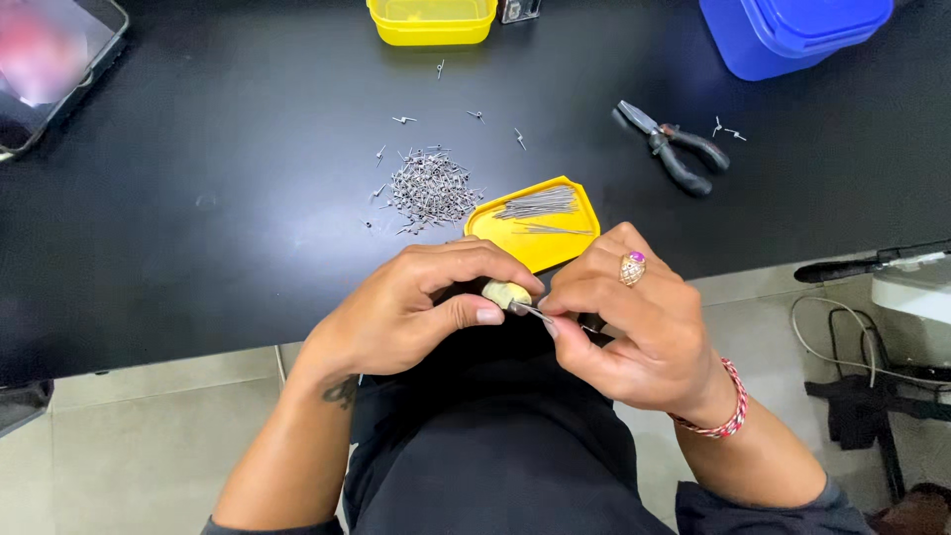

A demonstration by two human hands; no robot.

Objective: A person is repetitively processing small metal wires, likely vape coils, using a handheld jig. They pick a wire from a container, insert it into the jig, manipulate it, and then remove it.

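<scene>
Pinching: the left hand [411, 307] closes thumb and forefinger on a small pale, cream-coloured piece [505, 293], held at the edge of the table and over the lap so both hands can meet on it.
Right hand [634, 322]: its fingers are closed in a fine pinch on a thin metal pin [530, 311], whose other end meets the pale piece; the two sets of fingertips nearly touch, which steadies so thin a part.
Pale piece: it sits between the left thumb tip and forefinger, just left of the right fingertips, its near end turned toward the pin.
Yellow tray [580, 243]: it lies just beyond the knuckles of both hands, within a short reach; straight pins [538, 204] are bunched side by side in it, apparently sorted apart.
Loose pile [428, 188]: a heap of small metal pins lies beyond the left fingers, a few strays scattered around it.
Pliers [674, 147]: they lie untouched, well beyond the right fingers and to the right, with dark handles and jaws pointing up-left.
Containers: a yellow box [432, 22] and a blue tub [783, 35] stand at the far edge, well apart from both hands.
Wrist and finger: a red-and-white thread band [731, 406] and a ring [632, 267] mark the right hand.
Black table [198, 198]: its dark top makes the bright pins easy to see.
</scene>
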